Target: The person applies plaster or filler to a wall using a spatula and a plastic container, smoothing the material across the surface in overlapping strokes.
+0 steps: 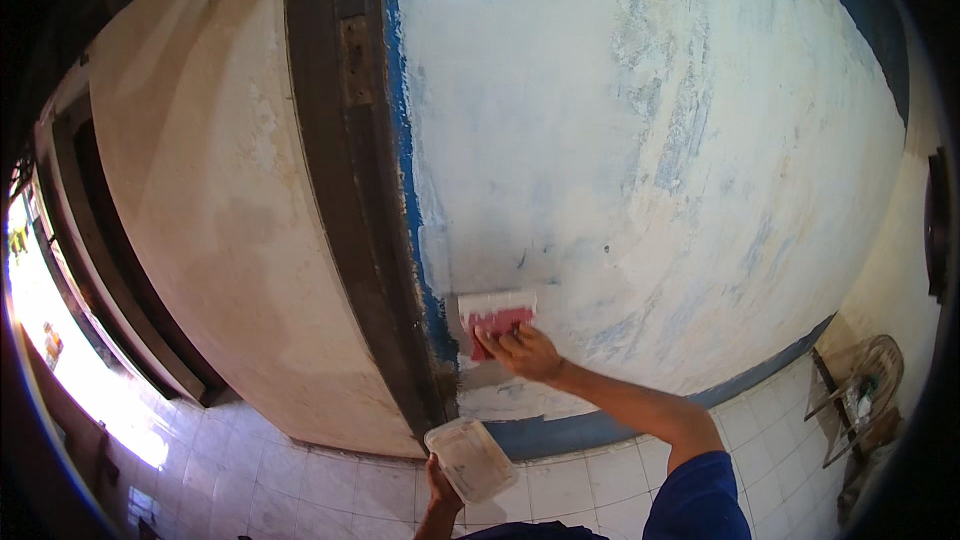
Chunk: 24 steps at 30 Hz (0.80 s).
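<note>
Landmark: the post (pixel 345 160), dark, upright. Left of the post: beige wall (pixel 220 160), stained in patches; further left, a bright doorway (pixel 75 360). Right of the post: blue strip (pixel 402 120) running along its edge, ragged; then the white wall (pixel 540 140), streaky, with grey-blue patches showing through. Blue-grey skirting (pixel 575 432) runs right from near the post's foot. Tiled floor (pixel 370 493) both sides of the post. Well right of the post: chair (pixel 880 370) with a rounded back, some small things on it, too small to tell; above it, a dark object on the side wall, kind unclear. In the way: right forearm (pixel 630 405) crosses in front of the white wall and skirting; tub (pixel 470 455) covers some skirting and floor by the post's foot.

Right hand (pixel 525 350), just right of the post's lower part: fingers bent, gripping the red scraper (pixel 505 318); exact thumb position hard to tell. Scraper lies against the white wall, near the blue strip, whitish filler along its upper part. Left hand (pixel 443 488), below the post's foot: curled round the tub's left side, holding it tilted; fingers underneath hidden, spread cannot be told. Tub pale, shallow, whitish residue inside.
</note>
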Tool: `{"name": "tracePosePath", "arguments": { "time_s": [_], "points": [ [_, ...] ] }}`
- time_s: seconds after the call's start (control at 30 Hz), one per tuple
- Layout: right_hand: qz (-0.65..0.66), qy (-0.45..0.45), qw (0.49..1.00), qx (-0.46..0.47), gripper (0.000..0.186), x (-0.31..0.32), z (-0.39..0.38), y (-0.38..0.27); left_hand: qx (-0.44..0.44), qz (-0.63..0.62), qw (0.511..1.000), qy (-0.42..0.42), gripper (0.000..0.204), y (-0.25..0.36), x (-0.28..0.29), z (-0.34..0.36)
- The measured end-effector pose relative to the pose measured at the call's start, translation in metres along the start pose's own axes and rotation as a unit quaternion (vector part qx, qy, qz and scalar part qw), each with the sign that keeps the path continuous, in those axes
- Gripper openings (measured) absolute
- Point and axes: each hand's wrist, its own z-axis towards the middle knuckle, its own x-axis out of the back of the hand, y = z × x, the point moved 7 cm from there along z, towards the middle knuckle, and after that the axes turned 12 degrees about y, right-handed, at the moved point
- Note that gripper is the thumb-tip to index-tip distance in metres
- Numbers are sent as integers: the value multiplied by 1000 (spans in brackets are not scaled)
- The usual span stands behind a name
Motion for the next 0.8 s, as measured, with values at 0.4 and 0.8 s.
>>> {"name": "tracePosePath", "arguments": {
  "time_s": [0.4,0.8],
  "points": [
    [38,-83,996,14,54,-22,-48,-13,-12,18,999,41,77,-1,-4,-2],
    [-34,-88,995,46,54,-33,-49,7,-4,32,999,43,72,-10,-7,3]
  ]
}}
